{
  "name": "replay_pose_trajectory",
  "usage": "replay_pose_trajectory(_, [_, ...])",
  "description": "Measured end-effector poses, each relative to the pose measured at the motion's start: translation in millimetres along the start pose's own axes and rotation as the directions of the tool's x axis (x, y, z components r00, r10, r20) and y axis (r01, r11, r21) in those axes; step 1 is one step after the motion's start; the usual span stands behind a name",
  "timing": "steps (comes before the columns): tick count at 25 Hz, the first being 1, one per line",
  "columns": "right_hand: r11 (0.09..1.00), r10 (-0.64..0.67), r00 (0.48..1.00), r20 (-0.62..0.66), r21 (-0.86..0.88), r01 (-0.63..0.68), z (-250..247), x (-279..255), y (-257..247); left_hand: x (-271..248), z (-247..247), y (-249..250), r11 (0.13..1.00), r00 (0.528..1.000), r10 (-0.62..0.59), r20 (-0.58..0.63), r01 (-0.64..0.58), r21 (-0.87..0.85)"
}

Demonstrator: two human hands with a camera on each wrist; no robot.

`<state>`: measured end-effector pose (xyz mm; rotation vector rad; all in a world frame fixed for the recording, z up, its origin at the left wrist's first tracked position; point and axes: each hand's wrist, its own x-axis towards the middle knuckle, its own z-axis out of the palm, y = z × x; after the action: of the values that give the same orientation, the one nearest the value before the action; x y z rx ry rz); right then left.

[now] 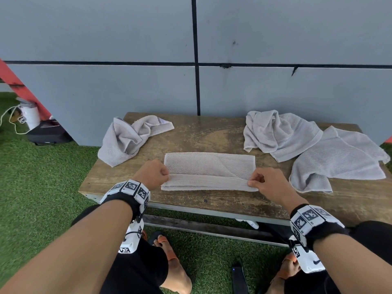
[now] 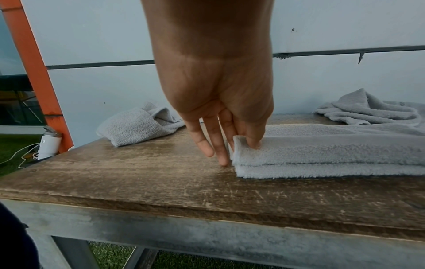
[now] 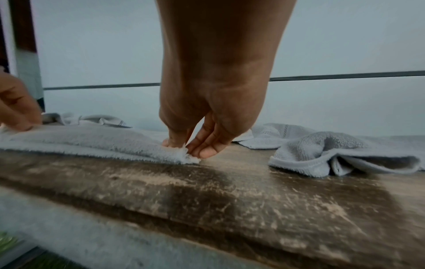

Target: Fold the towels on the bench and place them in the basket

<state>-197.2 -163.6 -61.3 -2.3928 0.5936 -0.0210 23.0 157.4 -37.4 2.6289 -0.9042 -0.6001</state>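
A grey towel (image 1: 209, 166) lies flat in the middle of the wooden bench (image 1: 212, 200), its near edge turned up into a fold. My left hand (image 1: 163, 175) pinches the left end of that fold (image 2: 243, 145), thumb on top. My right hand (image 1: 253, 181) pinches the right end (image 3: 186, 151) between thumb and fingers. A crumpled grey towel (image 1: 129, 136) sits at the back left of the bench. Two more grey towels lie at the right, one crumpled (image 1: 280, 132) and one spread out (image 1: 339, 160). No basket is in view.
A grey panelled wall (image 1: 191, 60) stands right behind the bench. Green artificial grass (image 1: 42, 177) surrounds it. A white container (image 1: 30, 115), a cord and a black box (image 1: 48, 134) sit on the ground at the far left by an orange beam. My feet in orange sandals are below the bench.
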Motion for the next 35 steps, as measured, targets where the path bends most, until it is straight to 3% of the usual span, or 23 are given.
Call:
replay_pose_trajectory(12, [0.990,-0.141,0.983,0.115,-0.004,0.142,-1.1,-11.7,2.1,-6.1,0.2,11.1,0.999,0.999,-0.035,-0.035,0.034,-0.040])
replay_pose_trajectory(17, [0.992,-0.127,0.981,0.147,0.004,0.128,-5.1,-10.7,1.9,-5.3,-0.6,10.1,0.999,0.999,-0.020,-0.025,0.019,-0.036])
replay_pose_trajectory(27, [0.992,-0.125,0.981,0.148,0.027,0.122,-19.3,-4.4,-6.7,-11.5,-8.3,-4.4,0.996,0.999,0.037,-0.017,-0.038,-0.086])
replay_pose_trajectory(35, [0.993,-0.107,0.994,0.009,0.044,0.107,-23.8,-10.8,-9.5,-18.7,-13.6,3.7,0.992,0.994,0.026,-0.106,-0.039,-0.121])
